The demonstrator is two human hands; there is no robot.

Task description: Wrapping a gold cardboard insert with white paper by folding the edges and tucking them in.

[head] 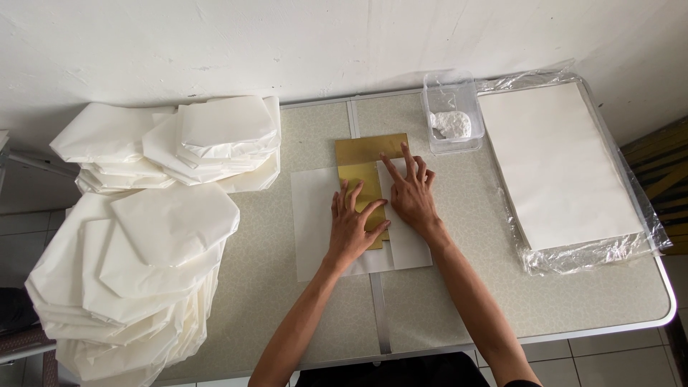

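Gold card (365, 154) lies at the centre of the frame on a white paper sheet (315, 229), partly wrapped by it. The left hand (352, 228) presses flat on the card with fingers spread wide; the right hand (412, 192) — fingers also spread, holding nothing — flattens the folded paper edge just beside it. Folded white paper stacks (143, 236) fill the left of the frame; a clear tub (451, 111) and a plastic-wrapped paper ream (559, 165) sit at the upper right on the speckled table (466, 287)

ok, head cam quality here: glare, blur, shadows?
Head view: soft even light, sharp focus, no motion blur; faint shadows under the left hand and right hand; mild glare on the plastic wrap; white paper stack near overexposed; slight wide-angle bowing at the table edge.
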